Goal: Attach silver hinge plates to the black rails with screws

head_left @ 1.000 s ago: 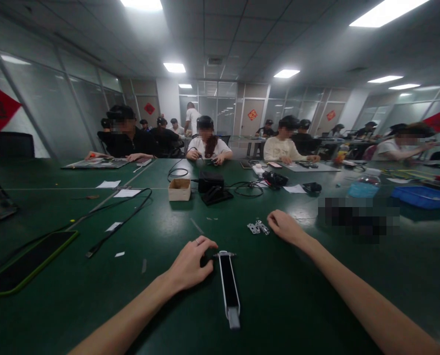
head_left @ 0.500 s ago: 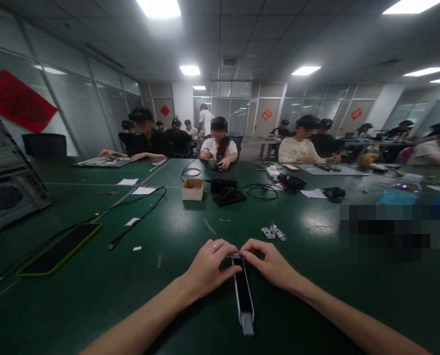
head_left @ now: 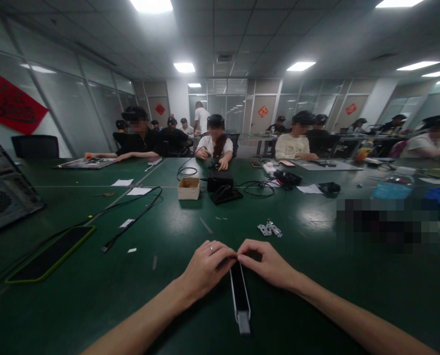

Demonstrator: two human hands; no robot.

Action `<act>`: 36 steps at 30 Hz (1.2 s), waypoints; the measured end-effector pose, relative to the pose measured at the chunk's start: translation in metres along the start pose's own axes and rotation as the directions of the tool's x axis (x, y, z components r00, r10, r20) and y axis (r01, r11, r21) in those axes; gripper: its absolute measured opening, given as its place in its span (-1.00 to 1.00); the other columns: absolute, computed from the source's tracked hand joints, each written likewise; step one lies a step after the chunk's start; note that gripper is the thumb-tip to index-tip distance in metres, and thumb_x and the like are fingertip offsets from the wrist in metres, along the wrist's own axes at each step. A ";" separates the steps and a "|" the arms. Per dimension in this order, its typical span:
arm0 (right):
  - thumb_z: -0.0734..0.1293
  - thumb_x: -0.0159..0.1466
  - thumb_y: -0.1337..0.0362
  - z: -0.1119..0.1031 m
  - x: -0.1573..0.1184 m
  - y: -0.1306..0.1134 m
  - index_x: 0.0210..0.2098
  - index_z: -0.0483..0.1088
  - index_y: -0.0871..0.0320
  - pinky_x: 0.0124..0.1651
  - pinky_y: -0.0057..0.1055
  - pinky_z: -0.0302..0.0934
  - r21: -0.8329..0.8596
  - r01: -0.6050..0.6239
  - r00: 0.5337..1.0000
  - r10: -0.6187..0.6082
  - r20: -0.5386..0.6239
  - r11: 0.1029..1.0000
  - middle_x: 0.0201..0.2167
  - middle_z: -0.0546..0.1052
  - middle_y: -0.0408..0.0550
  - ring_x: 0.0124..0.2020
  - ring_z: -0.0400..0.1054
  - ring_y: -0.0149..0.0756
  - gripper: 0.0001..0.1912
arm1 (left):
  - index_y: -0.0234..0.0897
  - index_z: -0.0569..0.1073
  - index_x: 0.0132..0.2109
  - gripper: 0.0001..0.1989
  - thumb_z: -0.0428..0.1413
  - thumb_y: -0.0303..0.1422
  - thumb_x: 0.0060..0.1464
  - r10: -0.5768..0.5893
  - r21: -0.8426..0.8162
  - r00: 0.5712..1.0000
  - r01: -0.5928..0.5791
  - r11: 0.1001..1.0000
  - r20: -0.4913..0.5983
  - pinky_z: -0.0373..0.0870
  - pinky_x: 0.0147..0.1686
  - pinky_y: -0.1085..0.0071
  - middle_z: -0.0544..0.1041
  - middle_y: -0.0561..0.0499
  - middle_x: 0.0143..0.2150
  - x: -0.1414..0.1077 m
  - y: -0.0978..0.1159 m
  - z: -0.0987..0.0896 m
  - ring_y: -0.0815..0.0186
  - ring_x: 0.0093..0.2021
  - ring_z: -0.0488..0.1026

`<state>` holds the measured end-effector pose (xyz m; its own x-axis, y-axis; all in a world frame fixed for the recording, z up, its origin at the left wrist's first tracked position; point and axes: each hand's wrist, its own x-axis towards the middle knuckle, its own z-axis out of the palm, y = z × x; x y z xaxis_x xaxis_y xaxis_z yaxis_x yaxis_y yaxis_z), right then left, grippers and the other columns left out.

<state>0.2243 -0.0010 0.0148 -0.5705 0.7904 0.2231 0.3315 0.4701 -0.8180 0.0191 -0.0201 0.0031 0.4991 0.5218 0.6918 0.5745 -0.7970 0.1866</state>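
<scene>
Nearest us, on the green table (head_left: 297, 320), lies a slim black bar (head_left: 239, 291) with white edges, its grey tab (head_left: 243, 323) toward us. At the bar's far end our left hand (head_left: 207, 268) and right hand (head_left: 269, 264) meet, fingers and thumbs narrow; we cannot tell whether they pinch anything small. Well left of the bar we see a green-edged slab (head_left: 51, 254). Beyond the bar, slightly right, lie metal pieces (head_left: 269, 229); farther beyond it, leftward, an open box (head_left: 189, 194), then a seated person (head_left: 220, 145).
</scene>
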 end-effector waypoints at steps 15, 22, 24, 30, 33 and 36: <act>0.29 0.22 0.27 0.009 0.000 -0.001 -0.41 0.43 0.17 -0.32 -0.40 0.17 -0.038 0.050 0.984 -0.055 -0.167 0.998 -0.44 0.45 -0.12 -0.39 0.31 -0.34 -0.87 | -0.28 0.46 -0.17 -0.92 0.10 -0.39 0.19 0.015 -0.018 0.999 -0.015 1.000 -0.043 0.38 -0.31 0.41 0.55 0.00 -0.32 0.002 0.000 -0.002 0.34 -0.34 0.47; 0.30 0.24 0.27 0.010 -0.001 0.000 -0.41 0.42 0.17 -0.29 -0.40 0.21 -0.056 0.103 0.985 -0.110 -0.129 0.993 -0.42 0.45 -0.11 -0.37 0.33 -0.35 -0.87 | -0.28 0.47 -0.24 -0.91 0.09 -0.36 0.20 -0.013 0.016 1.000 0.013 1.000 -0.008 0.36 -0.33 0.42 0.54 0.01 -0.34 0.001 0.000 0.000 0.35 -0.36 0.46; 0.29 0.25 0.27 0.009 -0.001 0.001 -0.38 0.42 0.17 -0.28 -0.39 0.23 -0.071 0.126 0.984 -0.133 -0.115 0.990 -0.41 0.46 -0.10 -0.36 0.34 -0.34 -0.88 | -0.27 0.48 -0.22 -0.91 0.08 -0.38 0.20 -0.003 0.020 1.000 0.003 1.000 -0.004 0.35 -0.31 0.42 0.54 0.01 -0.33 0.001 -0.001 0.000 0.35 -0.35 0.46; 0.26 0.27 0.28 -0.006 0.001 0.014 -0.35 0.41 0.16 -0.24 -0.33 0.25 -0.258 0.211 0.966 -0.241 -0.089 0.943 -0.37 0.47 -0.04 -0.32 0.34 -0.30 -0.87 | -0.29 0.49 -0.18 -0.88 0.12 -0.47 0.09 -0.075 0.015 0.996 0.075 0.997 0.037 0.39 -0.27 0.39 0.54 -0.02 -0.28 0.001 -0.011 -0.008 0.31 -0.30 0.47; 0.25 0.25 0.30 -0.017 0.002 0.023 -0.33 0.41 0.17 -0.21 -0.28 0.25 -0.366 0.220 0.966 -0.255 -0.050 0.904 -0.35 0.47 -0.02 -0.30 0.33 -0.27 -0.89 | -0.30 0.50 -0.20 -0.85 0.15 -0.50 0.03 -0.143 0.022 0.980 0.142 0.990 0.139 0.39 -0.25 0.38 0.55 -0.01 -0.28 0.000 -0.019 -0.012 0.30 -0.29 0.47; 0.26 0.24 0.30 -0.023 0.003 0.028 -0.31 0.43 0.17 -0.17 -0.25 0.25 -0.433 0.211 0.974 -0.226 0.018 0.876 -0.31 0.47 0.00 -0.26 0.32 -0.24 -0.89 | -0.28 0.51 -0.23 -0.86 0.16 -0.51 0.00 -0.218 0.031 0.940 0.217 0.976 0.262 0.38 -0.30 0.43 0.55 0.04 -0.32 -0.001 -0.024 -0.015 0.34 -0.36 0.46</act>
<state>0.2496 0.0234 0.0046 -0.6439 0.6568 0.3924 0.4957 0.7488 -0.4400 -0.0049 -0.0062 0.0078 0.5139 0.7438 0.4273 0.6889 -0.6547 0.3111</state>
